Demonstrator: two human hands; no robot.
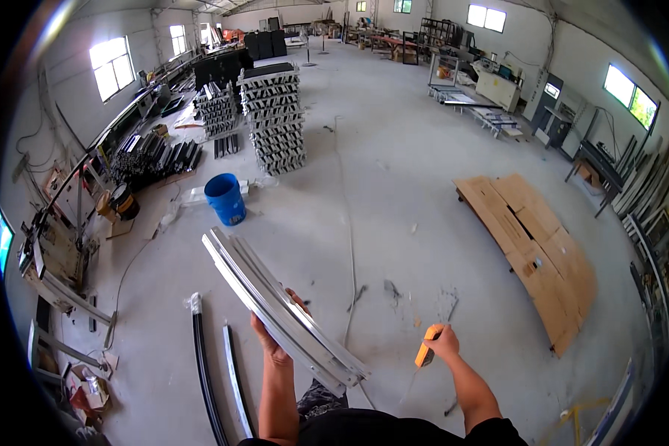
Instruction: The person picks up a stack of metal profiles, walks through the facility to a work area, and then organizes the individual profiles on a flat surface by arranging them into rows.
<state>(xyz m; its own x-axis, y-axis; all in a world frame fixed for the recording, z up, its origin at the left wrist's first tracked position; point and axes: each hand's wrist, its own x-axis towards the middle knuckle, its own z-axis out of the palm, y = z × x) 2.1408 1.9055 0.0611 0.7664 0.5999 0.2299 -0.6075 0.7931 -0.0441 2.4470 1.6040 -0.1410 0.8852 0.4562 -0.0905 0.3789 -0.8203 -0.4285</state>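
My left hand (269,340) is wrapped round a bundle of long silver metal profiles (275,301). They slant from upper left to lower right in front of my body. The fingertips show past the far edge, and the palm is against the near side. Off to the right, my right hand (446,342) grips a yellow-orange hand tool (427,351) with a dark part on its side. The tool points down and left, apart from the profiles, and its exact kind is hard to make out.
Black bars (202,372) and a silver strip (234,375) lie on the floor at left. A blue bucket (225,199) stands ahead, before tall stacks of metal parts (273,119). Brown cardboard (539,245) covers a low platform at right. A cable (349,245) crosses the floor.
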